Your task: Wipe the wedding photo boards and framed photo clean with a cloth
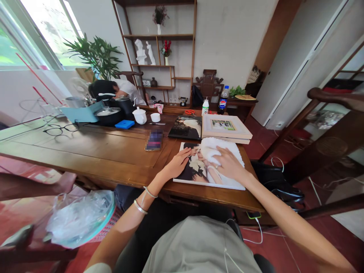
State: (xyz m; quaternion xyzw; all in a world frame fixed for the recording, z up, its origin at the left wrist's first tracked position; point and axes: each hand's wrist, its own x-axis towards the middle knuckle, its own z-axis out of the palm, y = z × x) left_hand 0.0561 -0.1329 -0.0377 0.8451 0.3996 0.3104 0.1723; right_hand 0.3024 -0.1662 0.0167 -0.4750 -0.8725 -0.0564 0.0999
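Observation:
A wedding photo album [195, 167] lies flat at the table's near right edge, its cover showing a couple. My left hand [178, 162] rests on the cover's left part, fingers stretched out flat and nothing held. On the right part, my right hand [229, 163] presses a white cloth [209, 147] with a scalloped edge against the cover. The cloth bunches up around those fingertips and covers the upper right of the picture. Just behind lie a dark photo book [184, 127] and a stack of pale framed albums [239, 131].
On the wooden table [125, 151] are a phone [154, 140], a blue box [124, 124], a white teapot [139, 115], glasses [54, 131], a cola bottle [223, 100] and red scissors [190, 112]. Someone leans over at the far left. A bag-lined basket [106, 225] stands below left.

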